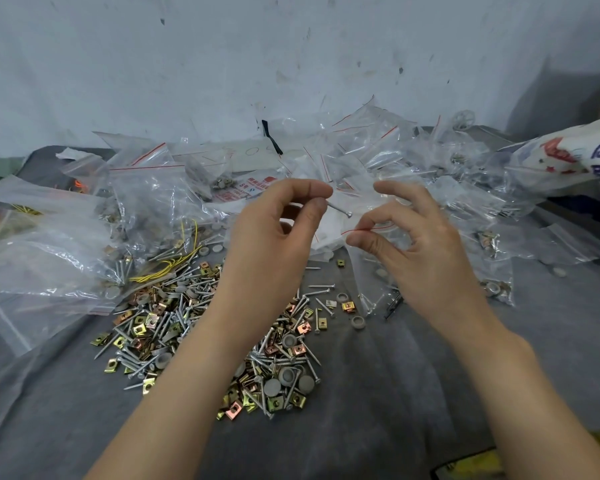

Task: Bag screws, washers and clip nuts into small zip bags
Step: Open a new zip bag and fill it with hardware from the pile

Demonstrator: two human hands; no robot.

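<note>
My left hand pinches a silver screw between thumb and forefinger, head end pointing right. Just to its right, my right hand pinches the red-striped mouth of a small clear zip bag that hangs down to the table; several screws lie in its bottom. The screw's head sits just above the bag's mouth. Below both hands a loose pile of screws, grey round washers and gold and copper clip nuts is spread over the grey cloth.
Filled and empty zip bags are heaped along the back against the white wall. Big clear bags of parts lie at the left, with yellow wire ties. A printed sack sits at far right.
</note>
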